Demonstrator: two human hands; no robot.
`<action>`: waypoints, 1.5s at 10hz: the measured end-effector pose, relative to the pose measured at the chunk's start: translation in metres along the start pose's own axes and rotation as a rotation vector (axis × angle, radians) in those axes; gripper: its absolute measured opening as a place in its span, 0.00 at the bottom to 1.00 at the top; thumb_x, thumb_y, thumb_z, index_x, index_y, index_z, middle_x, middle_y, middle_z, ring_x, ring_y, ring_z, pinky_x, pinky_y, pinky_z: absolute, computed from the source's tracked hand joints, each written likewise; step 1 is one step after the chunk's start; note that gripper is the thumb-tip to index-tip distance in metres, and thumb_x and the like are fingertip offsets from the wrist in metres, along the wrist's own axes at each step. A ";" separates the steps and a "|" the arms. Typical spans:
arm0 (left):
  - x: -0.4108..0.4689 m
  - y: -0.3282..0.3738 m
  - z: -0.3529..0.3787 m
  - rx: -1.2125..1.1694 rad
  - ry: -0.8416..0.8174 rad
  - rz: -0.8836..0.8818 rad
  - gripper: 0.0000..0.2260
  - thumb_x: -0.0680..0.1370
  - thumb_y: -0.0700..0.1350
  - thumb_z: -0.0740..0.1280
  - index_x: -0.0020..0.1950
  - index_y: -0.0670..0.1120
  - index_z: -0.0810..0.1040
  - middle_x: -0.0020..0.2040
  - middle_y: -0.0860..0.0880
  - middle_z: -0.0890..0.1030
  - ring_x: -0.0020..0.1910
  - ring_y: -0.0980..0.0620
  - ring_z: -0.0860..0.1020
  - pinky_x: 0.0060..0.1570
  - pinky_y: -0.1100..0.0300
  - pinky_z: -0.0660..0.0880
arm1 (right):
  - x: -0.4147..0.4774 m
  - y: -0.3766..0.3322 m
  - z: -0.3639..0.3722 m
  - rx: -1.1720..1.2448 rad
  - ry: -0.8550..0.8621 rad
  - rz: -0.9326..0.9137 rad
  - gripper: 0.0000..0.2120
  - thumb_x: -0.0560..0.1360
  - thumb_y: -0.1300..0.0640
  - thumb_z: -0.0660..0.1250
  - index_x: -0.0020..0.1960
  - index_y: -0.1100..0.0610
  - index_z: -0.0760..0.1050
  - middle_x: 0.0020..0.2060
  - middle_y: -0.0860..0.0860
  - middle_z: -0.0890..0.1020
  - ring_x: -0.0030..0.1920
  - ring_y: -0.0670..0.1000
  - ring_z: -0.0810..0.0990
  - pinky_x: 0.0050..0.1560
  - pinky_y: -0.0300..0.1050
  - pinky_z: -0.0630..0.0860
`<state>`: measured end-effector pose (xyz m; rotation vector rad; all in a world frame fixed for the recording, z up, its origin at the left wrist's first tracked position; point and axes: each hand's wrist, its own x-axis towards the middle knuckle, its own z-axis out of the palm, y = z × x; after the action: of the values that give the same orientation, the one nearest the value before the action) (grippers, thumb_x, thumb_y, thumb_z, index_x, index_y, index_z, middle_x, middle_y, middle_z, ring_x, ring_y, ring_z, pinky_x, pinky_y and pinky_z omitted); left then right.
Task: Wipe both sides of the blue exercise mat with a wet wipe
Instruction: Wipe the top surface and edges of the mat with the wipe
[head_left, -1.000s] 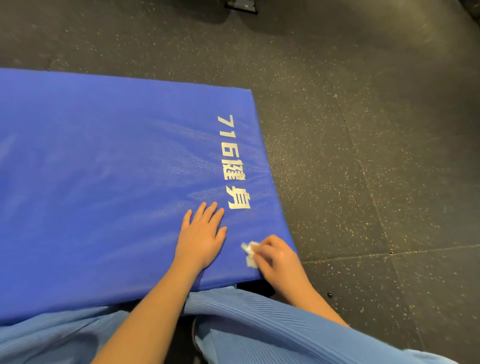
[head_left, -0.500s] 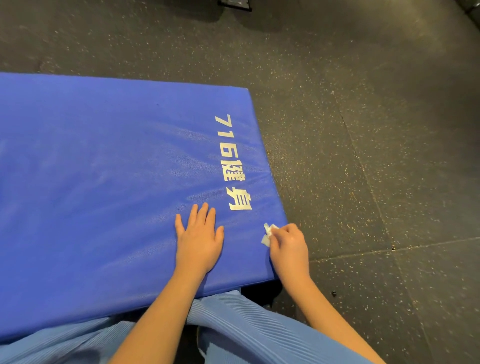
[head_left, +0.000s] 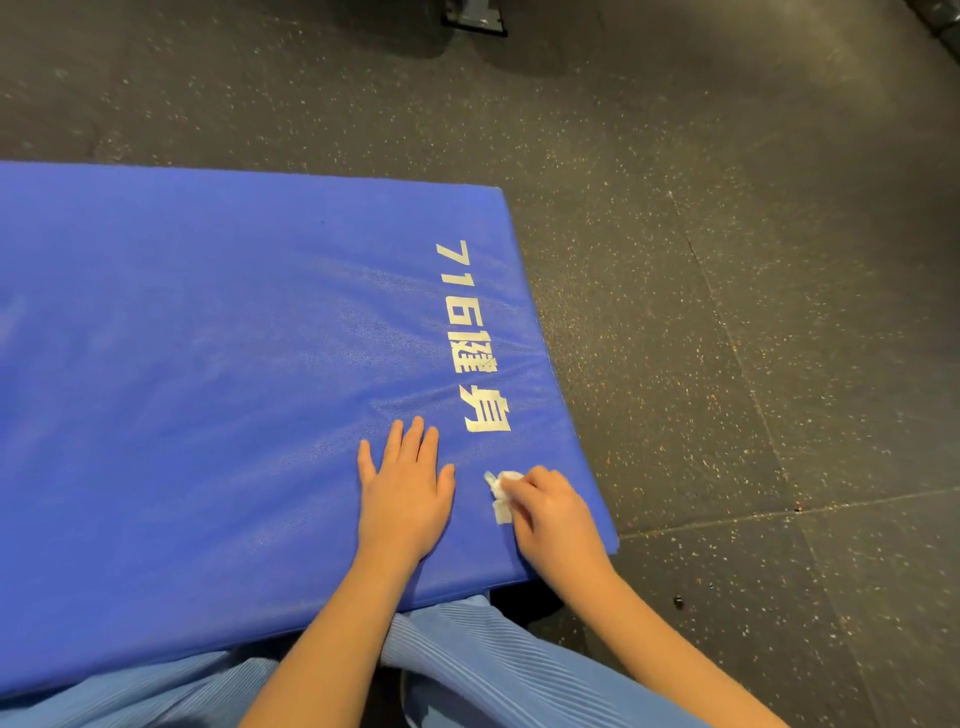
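- The left hand (head_left: 402, 493) lies flat, palm down, on the mat (head_left: 208, 364). Its fingers are straight and close together, its thumb is spread a little to the side, and it holds nothing.
- The right hand (head_left: 553, 512) sits just beside the left hand, on its thumb side. Its fingers are curled round a small crumpled white wipe (head_left: 500, 493) and press it onto the mat.
- The wipe pokes out from the right fingertips into the gap between the two hands, clear of the left thumb.
- The blue mat lies flat on the floor (head_left: 753, 312). It runs far out past the little-finger side of the left hand and well beyond both sets of fingertips. Its near corner is just outside the right wrist.
- White lettering (head_left: 465, 332) starts just beyond the left hand's fingertips and runs away from the person along the mat's short edge.
- The dark, speckled floor spreads out on the outer side of the right hand.
- Light-blue ribbed clothing (head_left: 467, 665) lies beneath both forearms, at the mat's near edge.
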<state>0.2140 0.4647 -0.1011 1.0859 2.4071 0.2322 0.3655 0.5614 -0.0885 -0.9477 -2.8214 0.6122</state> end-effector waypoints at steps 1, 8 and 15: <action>0.001 0.000 -0.001 -0.001 -0.005 -0.005 0.25 0.84 0.55 0.48 0.80 0.50 0.52 0.80 0.52 0.50 0.79 0.51 0.44 0.75 0.43 0.39 | 0.024 0.022 -0.011 0.030 0.014 0.202 0.05 0.74 0.62 0.65 0.48 0.61 0.78 0.41 0.56 0.80 0.42 0.60 0.77 0.41 0.49 0.71; 0.002 0.000 0.000 -0.009 0.003 -0.007 0.24 0.84 0.54 0.47 0.79 0.50 0.52 0.80 0.53 0.50 0.79 0.51 0.44 0.75 0.43 0.40 | 0.055 0.008 0.009 0.040 -0.010 0.063 0.04 0.70 0.65 0.70 0.37 0.63 0.78 0.35 0.57 0.76 0.35 0.59 0.76 0.34 0.44 0.69; 0.051 -0.040 0.000 0.031 0.092 0.019 0.29 0.78 0.55 0.43 0.77 0.49 0.62 0.79 0.50 0.58 0.78 0.48 0.51 0.74 0.44 0.45 | 0.099 -0.001 0.032 0.089 0.027 0.059 0.07 0.74 0.62 0.64 0.41 0.64 0.78 0.38 0.58 0.75 0.37 0.58 0.74 0.34 0.44 0.67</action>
<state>0.1586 0.4762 -0.1331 1.1355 2.4906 0.2572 0.2785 0.6094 -0.1199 -1.0179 -2.7265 0.7193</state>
